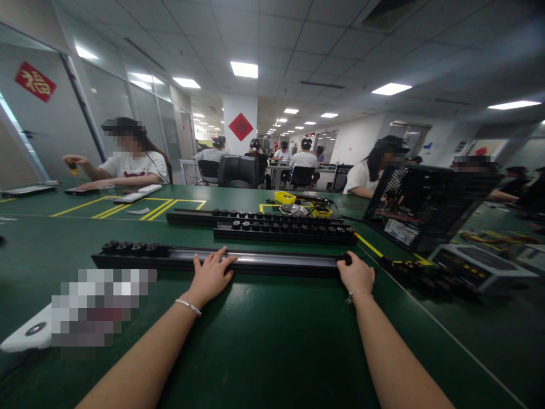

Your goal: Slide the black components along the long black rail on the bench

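Note:
A long black channel rail (276, 260) lies across the green table in front of me. My left hand (213, 274) rests on its middle with the fingers spread over the top edge. At the right end of the rail, my right hand (356, 274) is closed around a small black round piece (346, 258), mostly hidden by the fingers. Several similar black round pieces (131, 248) sit in a row in the rail's left end. Behind it lie two more black rails, a shorter one (285, 233) and a longer one (191, 217), both carrying rows of such pieces.
An open computer case (426, 204) stands at the right, with a power supply (481, 267) and dark cables (426, 275) near it. Yellow trays (285, 197) sit at the back. A white device (42, 326), partly blurred, lies at the left. Co-workers (131, 159) sit across the table.

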Demonstrator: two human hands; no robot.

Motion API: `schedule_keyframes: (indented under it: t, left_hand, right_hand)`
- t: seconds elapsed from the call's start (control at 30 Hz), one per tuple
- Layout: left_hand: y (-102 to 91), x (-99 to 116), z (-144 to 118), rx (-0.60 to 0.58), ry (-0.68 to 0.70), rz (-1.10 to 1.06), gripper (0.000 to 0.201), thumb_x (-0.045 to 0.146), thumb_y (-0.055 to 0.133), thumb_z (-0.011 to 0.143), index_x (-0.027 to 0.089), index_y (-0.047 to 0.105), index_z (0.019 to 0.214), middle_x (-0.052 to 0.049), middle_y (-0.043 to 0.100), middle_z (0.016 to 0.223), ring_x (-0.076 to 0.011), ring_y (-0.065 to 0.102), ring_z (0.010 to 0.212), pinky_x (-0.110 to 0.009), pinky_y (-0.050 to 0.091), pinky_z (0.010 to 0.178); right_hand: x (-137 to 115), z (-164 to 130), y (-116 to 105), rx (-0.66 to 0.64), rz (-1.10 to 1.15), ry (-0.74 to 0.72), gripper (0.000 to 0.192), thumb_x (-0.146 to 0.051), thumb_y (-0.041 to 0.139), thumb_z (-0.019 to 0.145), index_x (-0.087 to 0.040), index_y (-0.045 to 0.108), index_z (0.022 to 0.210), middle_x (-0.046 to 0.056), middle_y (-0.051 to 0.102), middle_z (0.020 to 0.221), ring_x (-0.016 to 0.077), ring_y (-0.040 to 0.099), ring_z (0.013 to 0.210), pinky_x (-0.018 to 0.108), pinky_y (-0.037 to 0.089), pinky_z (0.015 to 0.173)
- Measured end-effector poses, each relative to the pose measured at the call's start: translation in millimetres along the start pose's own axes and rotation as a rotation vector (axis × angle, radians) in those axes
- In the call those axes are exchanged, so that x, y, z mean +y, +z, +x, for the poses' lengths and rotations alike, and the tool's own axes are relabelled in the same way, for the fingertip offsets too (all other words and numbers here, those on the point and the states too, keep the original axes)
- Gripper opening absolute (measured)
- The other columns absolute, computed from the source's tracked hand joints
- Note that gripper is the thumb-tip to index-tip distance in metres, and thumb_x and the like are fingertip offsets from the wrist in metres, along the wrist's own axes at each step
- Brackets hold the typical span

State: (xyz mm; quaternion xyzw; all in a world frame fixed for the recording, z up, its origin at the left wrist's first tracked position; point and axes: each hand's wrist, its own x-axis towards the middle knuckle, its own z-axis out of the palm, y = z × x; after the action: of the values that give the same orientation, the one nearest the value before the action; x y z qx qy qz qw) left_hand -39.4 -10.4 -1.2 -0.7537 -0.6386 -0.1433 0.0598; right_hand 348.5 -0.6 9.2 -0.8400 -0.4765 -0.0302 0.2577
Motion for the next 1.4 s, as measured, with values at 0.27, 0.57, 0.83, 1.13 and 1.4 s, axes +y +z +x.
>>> schedule_keyframes:
  t: [0.27, 0.57, 0.83, 1.13, 1.4]
  left_hand:
    - [-3.0, 1.8, -0.7, -0.004, -0.003, 0.000, 0.041, 0.036, 0.044, 0.083, 0.038, 0.052, 0.124, -0.005, 0.040, 0.145, -0.0315, 0.041, 0.126, -0.071, 0.012, 0.101]
    - [-3.2, 2.7, -0.6, -0.005, -0.005, -0.003, 0.041, 0.035, 0.045, 0.083, 0.038, 0.052, 0.123, -0.005, 0.039, 0.145, -0.0313, 0.042, 0.125, -0.072, 0.012, 0.100]
    - [-2.9, 2.3, -0.6, -0.003, -0.003, 0.001, 0.041, 0.036, 0.045, 0.083, 0.038, 0.052, 0.123, -0.005, 0.039, 0.145, -0.0313, 0.042, 0.125, -0.072, 0.012, 0.101]
    - [-3.1, 2.4, -0.5, -0.007, -0.005, 0.003, 0.042, 0.036, 0.045, 0.083, 0.039, 0.051, 0.124, -0.004, 0.039, 0.145, -0.0321, 0.041, 0.126, -0.071, 0.013, 0.101]
    - [-6.2, 4.2, -1.2, -0.011, -0.010, 0.001, 0.042, 0.035, 0.045, 0.083, 0.037, 0.052, 0.124, -0.006, 0.039, 0.145, -0.0314, 0.041, 0.126, -0.072, 0.012, 0.101]
  right_hand:
    - [0.6, -1.0, -3.3, -0.003, 0.008, 0.013, 0.054, -0.039, 0.038, 0.081, -0.018, 0.050, 0.130, 0.011, 0.064, 0.109, 0.0256, 0.054, 0.107, 0.046, 0.026, 0.105]
    - [3.1, 0.6, -2.2, 0.006, 0.003, 0.005, 0.053, -0.037, 0.037, 0.082, -0.018, 0.050, 0.129, 0.011, 0.064, 0.109, 0.0248, 0.055, 0.108, 0.045, 0.025, 0.105]
    - [2.7, 0.2, -4.3, 0.000, 0.008, 0.020, 0.053, -0.037, 0.038, 0.081, -0.018, 0.051, 0.129, 0.011, 0.065, 0.108, 0.0255, 0.056, 0.106, 0.045, 0.026, 0.104]
    - [4.2, 0.4, -4.6, 0.005, -0.009, 0.029, 0.052, -0.036, 0.038, 0.082, -0.018, 0.050, 0.129, 0.012, 0.063, 0.111, 0.0257, 0.054, 0.109, 0.044, 0.027, 0.103]
    - [5.3, 2.2, -4.8, 0.003, -0.010, 0.044, 0.052, -0.036, 0.037, 0.082, -0.018, 0.050, 0.129, 0.012, 0.063, 0.111, 0.0261, 0.055, 0.108, 0.044, 0.030, 0.101]
